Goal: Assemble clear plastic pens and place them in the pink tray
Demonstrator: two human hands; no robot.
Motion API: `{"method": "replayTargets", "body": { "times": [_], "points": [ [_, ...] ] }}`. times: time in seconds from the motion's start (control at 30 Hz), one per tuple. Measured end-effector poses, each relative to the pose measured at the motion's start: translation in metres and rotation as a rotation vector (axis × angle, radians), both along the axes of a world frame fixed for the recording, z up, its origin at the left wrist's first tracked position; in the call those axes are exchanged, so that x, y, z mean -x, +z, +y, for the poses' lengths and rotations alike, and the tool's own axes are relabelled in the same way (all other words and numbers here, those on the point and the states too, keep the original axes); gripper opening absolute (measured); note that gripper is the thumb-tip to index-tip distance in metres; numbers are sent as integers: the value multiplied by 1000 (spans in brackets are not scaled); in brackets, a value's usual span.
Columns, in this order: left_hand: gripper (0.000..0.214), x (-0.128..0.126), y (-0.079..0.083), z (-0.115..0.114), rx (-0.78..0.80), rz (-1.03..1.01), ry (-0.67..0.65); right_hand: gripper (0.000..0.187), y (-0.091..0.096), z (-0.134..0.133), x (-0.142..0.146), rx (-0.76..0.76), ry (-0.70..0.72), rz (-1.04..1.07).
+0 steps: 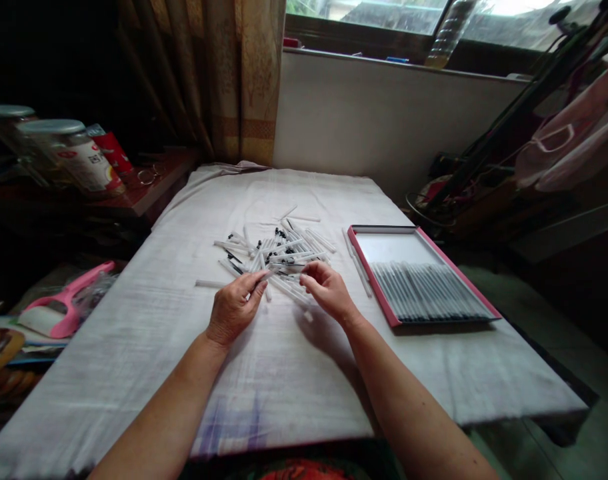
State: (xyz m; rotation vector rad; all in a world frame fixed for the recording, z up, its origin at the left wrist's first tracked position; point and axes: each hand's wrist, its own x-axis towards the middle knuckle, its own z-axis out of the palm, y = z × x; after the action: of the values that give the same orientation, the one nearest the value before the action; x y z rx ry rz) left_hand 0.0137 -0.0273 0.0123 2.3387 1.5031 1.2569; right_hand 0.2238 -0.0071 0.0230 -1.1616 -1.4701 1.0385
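Note:
A loose pile of clear plastic tubes (pixel 279 250), several with black tips, lies in the middle of a table under a white cloth (pixel 184 220). My left hand (pixel 234 307) pinches one end of a clear tube (pixel 284 270) at the near edge of the pile. My right hand (pixel 327 290) pinches the other end, fingers curled. To the right sits a pink-rimmed tray (pixel 384 287) with a neat row of tubes (pixel 424 290) laid side by side in its near half.
A single tube (pixel 209 284) lies apart to the left of the pile, and two more (pixel 357 263) lie beside the tray. Jars (pixel 79 157) stand on a dark shelf at left. A pink tool (pixel 67 303) rests below. Curtain and window wall are behind; clutter at right.

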Motion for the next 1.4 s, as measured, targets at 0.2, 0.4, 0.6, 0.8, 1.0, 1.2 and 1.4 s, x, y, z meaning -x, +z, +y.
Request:
{"method": "replayTargets", "body": {
  "times": [0.2,0.4,0.6,0.8,1.0,1.2,1.4],
  "points": [
    [27,0,1,0,-31,-3,44,19,0,-10,4,-71,99,-501],
    [22,2,7,2,-110,-82,127,20,3,5,-22,-132,-113,-626],
    [18,9,16,5,-307,-157,148,21,-6,17,-61,-70,-293,-751],
    [14,8,18,3,-289,-159,112,21,-7,17,-51,-102,-248,-907],
    [12,8,18,3,-293,-111,92,23,8,29,-33,-151,-168,-1046],
    [13,10,14,6,-298,-65,125,25,21,45,-14,-176,-26,-1180],
    [17,10,12,6,-236,-61,135,25,27,53,1,-226,-53,-1145]
  ]
}}
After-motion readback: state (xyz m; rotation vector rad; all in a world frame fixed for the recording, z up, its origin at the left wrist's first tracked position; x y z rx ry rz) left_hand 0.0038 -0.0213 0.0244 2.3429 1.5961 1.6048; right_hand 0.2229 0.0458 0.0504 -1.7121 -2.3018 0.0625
